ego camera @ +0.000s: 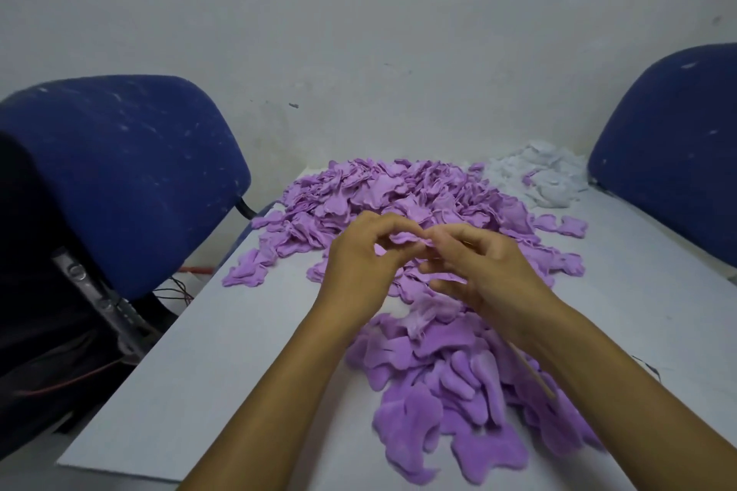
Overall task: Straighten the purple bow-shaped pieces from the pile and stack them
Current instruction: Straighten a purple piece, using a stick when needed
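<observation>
The left hand (359,263) is pinching one purple bow-shaped piece (404,238) between thumb and curled fingers, and the right hand (484,271) is gripping the same piece from its other side, fingertips meeting the left ones just above the worktop (199,371). Holding it at both ends this way is likely meant to let the two hands pull the soft cloth flat, so the step in hand looks like the straightening itself. The right hand is also carrying a thin wooden stick (532,371) that is running back under its wrist; its front end is hidden inside the fingers, so how it is being used cannot be told, though it may be serving to push out the corners.

The piece is sitting right between the two hands, raised a little over the loose purple ones below. Nearer the person, just beneath the forearms, a spread of flatter purple pieces (450,403) is lying overlapped, probably the finished ones being kept close for easy stacking, though it is more a loose layer than a neat stack. Beyond the hands, the big pile (383,191) of crumpled pieces is waiting, with a smaller heap of white scraps (546,175) beside it at the far right. A blue chair (131,171) is standing at the left of the worktop and another blue chair (678,151) at the right.
</observation>
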`<state>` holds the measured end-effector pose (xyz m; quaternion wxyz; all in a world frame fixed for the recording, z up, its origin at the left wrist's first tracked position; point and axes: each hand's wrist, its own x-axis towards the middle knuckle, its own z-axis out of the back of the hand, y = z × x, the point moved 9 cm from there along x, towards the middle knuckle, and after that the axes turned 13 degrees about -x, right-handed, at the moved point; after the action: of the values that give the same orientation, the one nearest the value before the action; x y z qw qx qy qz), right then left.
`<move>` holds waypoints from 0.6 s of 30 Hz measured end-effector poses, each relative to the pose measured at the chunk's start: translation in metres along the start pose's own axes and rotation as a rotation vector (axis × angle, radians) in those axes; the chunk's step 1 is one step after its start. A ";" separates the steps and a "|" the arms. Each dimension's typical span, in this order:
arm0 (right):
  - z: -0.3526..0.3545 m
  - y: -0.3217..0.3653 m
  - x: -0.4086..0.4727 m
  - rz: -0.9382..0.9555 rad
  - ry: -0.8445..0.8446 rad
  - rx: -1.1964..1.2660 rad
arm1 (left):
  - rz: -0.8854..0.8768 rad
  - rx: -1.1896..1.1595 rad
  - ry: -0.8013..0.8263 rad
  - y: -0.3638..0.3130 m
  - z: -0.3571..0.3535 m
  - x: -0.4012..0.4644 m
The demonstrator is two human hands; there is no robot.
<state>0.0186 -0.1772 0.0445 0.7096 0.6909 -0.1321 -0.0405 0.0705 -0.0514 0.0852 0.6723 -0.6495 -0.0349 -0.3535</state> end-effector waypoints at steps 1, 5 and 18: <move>0.001 0.001 -0.001 0.015 -0.001 -0.034 | 0.016 0.018 -0.046 0.003 0.005 0.001; 0.007 0.003 -0.005 0.045 -0.049 -0.190 | 0.069 -0.055 -0.068 0.009 0.010 0.001; 0.005 0.009 -0.005 0.102 -0.115 -0.235 | 0.161 -0.348 -0.112 0.014 0.001 -0.004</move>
<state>0.0118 -0.1809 0.0529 0.7779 0.5922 -0.2017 -0.0591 0.0756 -0.0499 0.0712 0.5728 -0.7753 0.0414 -0.2627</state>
